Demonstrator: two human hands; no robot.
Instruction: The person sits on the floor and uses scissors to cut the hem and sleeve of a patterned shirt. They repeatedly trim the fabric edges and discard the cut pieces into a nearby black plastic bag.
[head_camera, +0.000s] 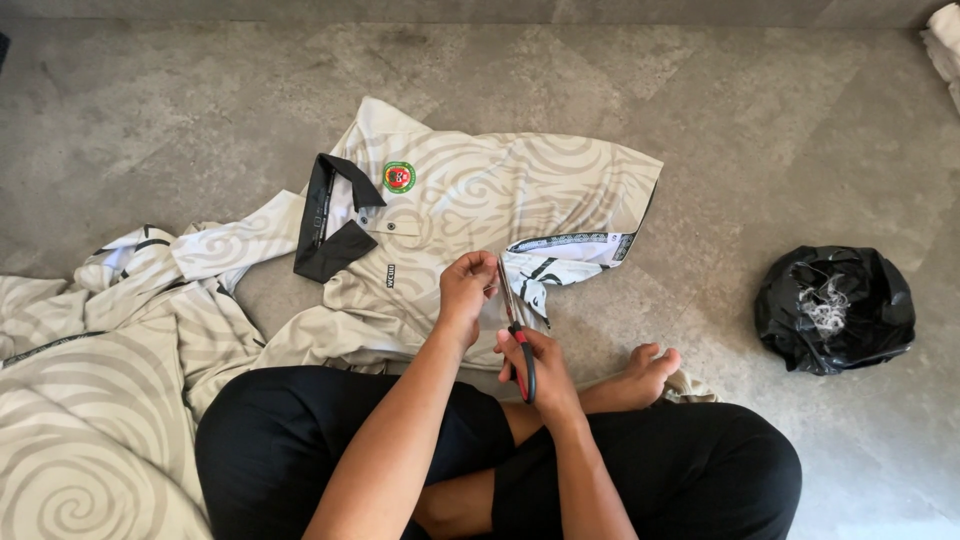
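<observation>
A grey stone-patterned floor (700, 130) fills the view, seen from above by a person sitting cross-legged in black trousers, one bare foot (645, 372) poking out to the right.

The largest thing on it is a heap of cream fabric with swirl print (80, 420), spilling across the near left corner and up along the left side.

Next in size, spread flat in the middle, is a cream shirt (470, 200) with the same swirl print, a black collar (325, 220) on its left and a round green and red badge (398, 177) beside the collar. Its far edge reaches to mid-floor; its right edge ends in a sleeve with a patterned band (570, 242).

At the right, well apart from the shirt, sits a crumpled black bag (835, 310) with pale thread scraps inside. A bit of white cloth (945, 40) shows at the far right corner.

The left hand (466, 290) is closed, pinching the near edge of the shirt just beside the sleeve. The right hand (535, 365) is clamped around the handles of a pair of scissors (514, 325) with red and black grips. The scissors' long axis runs from the near hand straight away toward the far side, blades touching the shirt fabric right next to the left fingers. Whether the blades are parted is too small to tell.

Both hands sit close together at the shirt's near edge, the left slightly farther out. Bare floor lies open to the right and far side; the fabric heap crowds the left.
</observation>
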